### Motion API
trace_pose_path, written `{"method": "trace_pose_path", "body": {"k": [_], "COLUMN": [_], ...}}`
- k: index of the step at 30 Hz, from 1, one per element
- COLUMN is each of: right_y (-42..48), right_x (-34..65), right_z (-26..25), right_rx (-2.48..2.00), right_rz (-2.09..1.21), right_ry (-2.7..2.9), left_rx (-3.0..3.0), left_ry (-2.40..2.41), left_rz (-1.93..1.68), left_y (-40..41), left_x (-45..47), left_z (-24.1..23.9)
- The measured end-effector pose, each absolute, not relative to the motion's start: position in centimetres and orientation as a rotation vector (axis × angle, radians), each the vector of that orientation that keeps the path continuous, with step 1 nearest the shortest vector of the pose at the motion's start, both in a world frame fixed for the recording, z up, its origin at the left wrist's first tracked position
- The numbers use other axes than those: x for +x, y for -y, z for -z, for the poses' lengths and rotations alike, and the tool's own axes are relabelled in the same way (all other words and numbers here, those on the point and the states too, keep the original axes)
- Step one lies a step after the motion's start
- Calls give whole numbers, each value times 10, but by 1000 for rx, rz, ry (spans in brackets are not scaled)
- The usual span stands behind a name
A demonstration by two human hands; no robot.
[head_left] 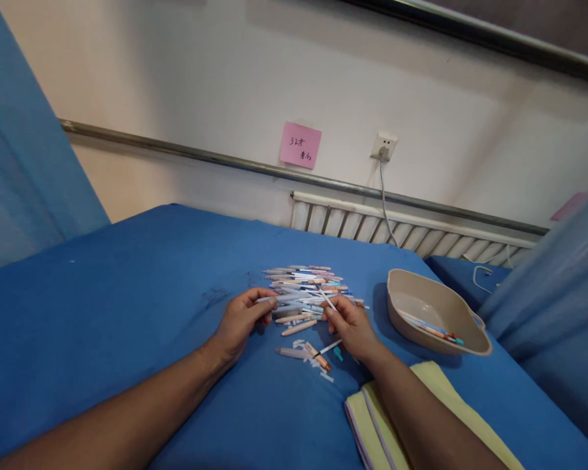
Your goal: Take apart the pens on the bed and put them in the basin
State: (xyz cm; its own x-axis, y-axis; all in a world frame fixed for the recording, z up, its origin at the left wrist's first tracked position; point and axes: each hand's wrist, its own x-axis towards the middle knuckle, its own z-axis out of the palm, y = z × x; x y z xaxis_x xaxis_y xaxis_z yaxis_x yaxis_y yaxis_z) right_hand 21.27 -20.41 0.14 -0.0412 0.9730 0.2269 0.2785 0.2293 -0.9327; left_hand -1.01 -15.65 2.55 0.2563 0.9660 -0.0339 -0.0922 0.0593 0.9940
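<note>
A pile of several pastel pens lies on the blue sheet in front of me. My left hand rests at the pile's left edge, its fingers pinched on a pale pen barrel that points right. My right hand sits at the pile's right side, fingers closed on a thin white refill that slants across the palm. Loose caps and pen parts lie between the two hands, nearer to me.
A beige oval tray with a few pens inside stands to the right. A folded yellow cloth lies under my right forearm. Behind are a radiator, a wall socket with a cable, a pink note and blue curtains on both sides.
</note>
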Motion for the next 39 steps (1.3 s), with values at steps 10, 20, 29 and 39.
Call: {"method": "trace_pose_path", "body": {"k": [10, 20, 29, 39], "right_y": [208, 209, 209, 213], "right_x": [215, 216, 222, 224], "right_z": [-3, -5, -6, -9], "right_rx": [-1291, -1294, -1265, -1175], "right_rz": [-733, -592, -502, -503], "right_ry": [1684, 1829, 1931, 1848], "left_rx": [1176, 1181, 1306, 1489], "left_ry": [-868, -850, -935, -1003], "left_rz": [-1061, -1067, -1054, -1031], "left_y": [161, 161, 161, 171], "left_x": [-11, -10, -8, -6], "left_z": [-29, -28, -27, -32]}}
